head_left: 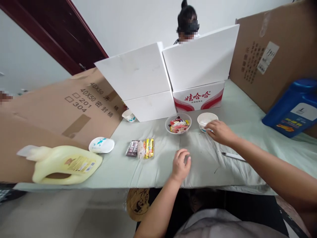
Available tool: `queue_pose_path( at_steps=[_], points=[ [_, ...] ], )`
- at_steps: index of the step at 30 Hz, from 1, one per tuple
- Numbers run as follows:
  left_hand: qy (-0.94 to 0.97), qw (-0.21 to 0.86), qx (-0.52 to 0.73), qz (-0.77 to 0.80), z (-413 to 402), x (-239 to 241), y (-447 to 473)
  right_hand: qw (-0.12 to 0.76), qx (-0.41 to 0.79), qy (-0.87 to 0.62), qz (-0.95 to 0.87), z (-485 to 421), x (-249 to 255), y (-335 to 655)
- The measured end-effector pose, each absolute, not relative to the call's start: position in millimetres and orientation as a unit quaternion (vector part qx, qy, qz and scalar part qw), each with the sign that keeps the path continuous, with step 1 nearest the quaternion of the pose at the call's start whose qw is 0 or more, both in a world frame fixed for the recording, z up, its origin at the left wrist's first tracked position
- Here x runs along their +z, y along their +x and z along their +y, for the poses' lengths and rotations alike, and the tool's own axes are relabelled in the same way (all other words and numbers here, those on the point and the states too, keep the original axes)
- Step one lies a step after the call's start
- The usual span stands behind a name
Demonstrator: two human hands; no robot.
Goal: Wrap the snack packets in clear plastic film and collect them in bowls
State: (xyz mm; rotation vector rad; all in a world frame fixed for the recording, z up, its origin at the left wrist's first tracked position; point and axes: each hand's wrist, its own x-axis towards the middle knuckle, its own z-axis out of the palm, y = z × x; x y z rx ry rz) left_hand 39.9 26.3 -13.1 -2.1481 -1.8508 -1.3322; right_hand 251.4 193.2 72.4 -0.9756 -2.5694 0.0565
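A white paper bowl (201,128) stands at the back of the table, right of the middle. My right hand (220,132) is at its right side, fingertips and thumb closed on the rim. Left of that bowl, a clear plastic bowl (166,127) holds several wrapped candies (179,125). My left hand (181,167) hovers over or rests on the front of the table, fingers curved and apart from the thumb, holding nothing. Further left lie dark packets (133,148), a pale packet (141,149) and yellow wrapped sticks (149,148) in a row.
White boxes (200,62) form a wall at the back, with a person (187,23) behind. Cardboard (81,102) borders the left, a large carton (262,49) the right. A yellow jug (66,163), a blue bottle (294,109), a tipped paper bowl (101,145) and a pen (234,156) lie around.
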Motion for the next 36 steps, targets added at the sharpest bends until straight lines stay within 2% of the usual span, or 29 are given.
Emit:
queue_pose_path(
  at_steps=[3, 6, 11, 16, 19, 21, 23, 27, 32, 34, 36],
  points=[
    [-0.591, 0.123, -0.458, -0.652, 19, -1, 2, 0.195, 0.071, -0.301, -0.931, 160, 42, 299],
    [-0.445, 0.214, -0.403, -0.77, 13, 11, -56, 0.224, 0.083, -0.366, -0.899, 137, 5, 353],
    [-0.315, 0.111, -0.371, -0.866, 7, 24, -132, 0.255, 0.037, -0.425, -0.868, 117, -34, 399],
    [-0.322, 0.141, -0.484, -0.801, 13, 36, -117, 0.258, 0.009, -0.434, -0.863, 104, -30, 381],
    [-0.405, 0.142, -0.4, -0.81, 21, 36, -87, 0.255, 0.009, -0.429, -0.867, 100, -25, 363],
    [-0.414, 0.129, -0.305, -0.848, 25, 30, -77, 0.252, 0.014, -0.417, -0.873, 98, -24, 356],
    [-0.406, 0.105, -0.27, -0.866, 25, 22, -79, 0.253, 0.018, -0.407, -0.878, 97, -24, 352],
    [-0.368, 0.126, -0.349, -0.853, 10, 13, -107, 0.267, 0.02, -0.41, -0.872, 94, -25, 353],
    [-0.302, 0.156, -0.395, -0.854, -13, 27, -120, 0.273, 0.048, -0.422, -0.863, 88, -24, 348],
    [-0.303, 0.183, -0.465, -0.812, -14, 34, -104, 0.285, 0.068, -0.423, -0.858, 85, -22, 342],
    [-0.342, 0.155, -0.555, -0.742, -9, 35, -75, 0.301, 0.091, -0.42, -0.852, 81, -19, 334]
  ],
)
